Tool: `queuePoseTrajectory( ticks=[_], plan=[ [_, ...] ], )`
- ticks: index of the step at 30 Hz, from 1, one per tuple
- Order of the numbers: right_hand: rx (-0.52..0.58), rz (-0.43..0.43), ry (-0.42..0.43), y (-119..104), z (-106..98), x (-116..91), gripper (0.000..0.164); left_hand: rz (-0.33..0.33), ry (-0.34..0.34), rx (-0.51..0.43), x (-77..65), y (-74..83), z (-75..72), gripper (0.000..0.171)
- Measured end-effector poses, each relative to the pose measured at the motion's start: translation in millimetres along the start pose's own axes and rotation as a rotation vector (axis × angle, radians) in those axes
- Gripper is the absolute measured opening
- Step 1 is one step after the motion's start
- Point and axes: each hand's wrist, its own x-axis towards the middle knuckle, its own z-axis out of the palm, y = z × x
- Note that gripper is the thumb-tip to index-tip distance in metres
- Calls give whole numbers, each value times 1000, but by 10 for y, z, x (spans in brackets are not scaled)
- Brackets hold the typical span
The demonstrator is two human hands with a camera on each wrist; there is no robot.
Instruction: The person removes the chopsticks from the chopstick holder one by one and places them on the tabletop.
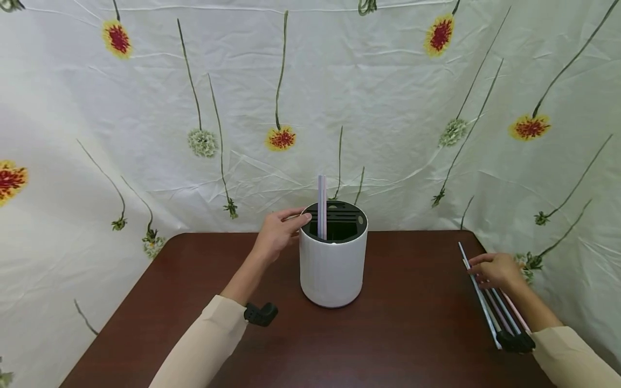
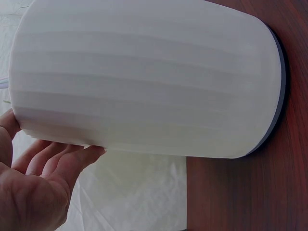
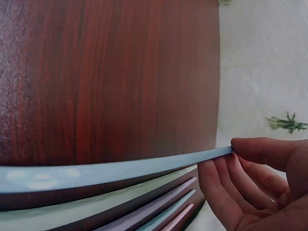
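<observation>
A white cylindrical container with a black slotted top stands upright on the table. Pale purple-pink strips rise from its top opening. My left hand holds the container's upper left side, thumb at the rim and fingers along the wall. At the table's right side, my right hand pinches the far end of a long light blue strip between thumb and fingers. Beside that strip lie a pale green strip, a purple one, another bluish one and a pink one.
The dark reddish-brown table has rounded far corners. Behind it and along its sides hangs a white cloth printed with flowers. A black wrist device sits on the left forearm.
</observation>
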Motion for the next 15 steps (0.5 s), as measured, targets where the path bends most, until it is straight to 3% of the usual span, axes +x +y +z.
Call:
queuePoseTrajectory(
  ticks=[6,15],
  plan=[
    [45,51,17,112,54,30,38,-4,1,2,-4,-3,11,47],
    [-15,61,12,210,78,61,35,7,2,-13,-2,7,7,46]
  ],
)
